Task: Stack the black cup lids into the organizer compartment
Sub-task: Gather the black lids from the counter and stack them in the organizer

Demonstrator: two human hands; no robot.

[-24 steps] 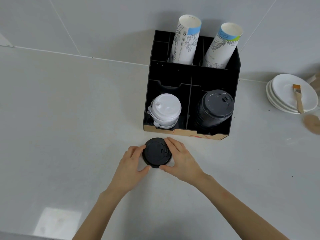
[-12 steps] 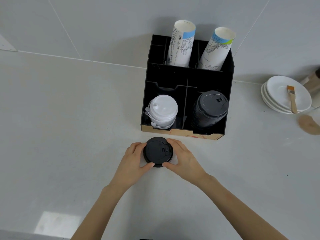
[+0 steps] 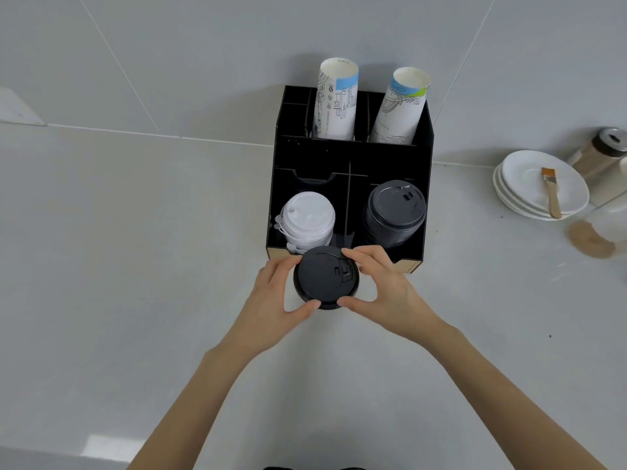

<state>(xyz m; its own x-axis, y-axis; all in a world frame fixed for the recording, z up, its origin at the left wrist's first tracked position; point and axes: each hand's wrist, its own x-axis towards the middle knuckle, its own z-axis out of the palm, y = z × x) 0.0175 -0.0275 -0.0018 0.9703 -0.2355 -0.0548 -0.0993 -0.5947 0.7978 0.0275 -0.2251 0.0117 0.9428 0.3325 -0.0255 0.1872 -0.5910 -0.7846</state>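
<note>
Here, both hands, the left hand [image 3: 271,300] and the right hand [image 3: 383,293], clasp a small stack of black lids [image 3: 325,281] above the counter [image 3: 135,266] before the organizer [image 3: 353,157], where a tilt could snag its front edge or topple the tall black pile [image 3: 393,212].

Both forearms are bare, no sleeves showing, and the left hand [image 3: 271,296] and right hand [image 3: 386,290] are ungloved.
</note>
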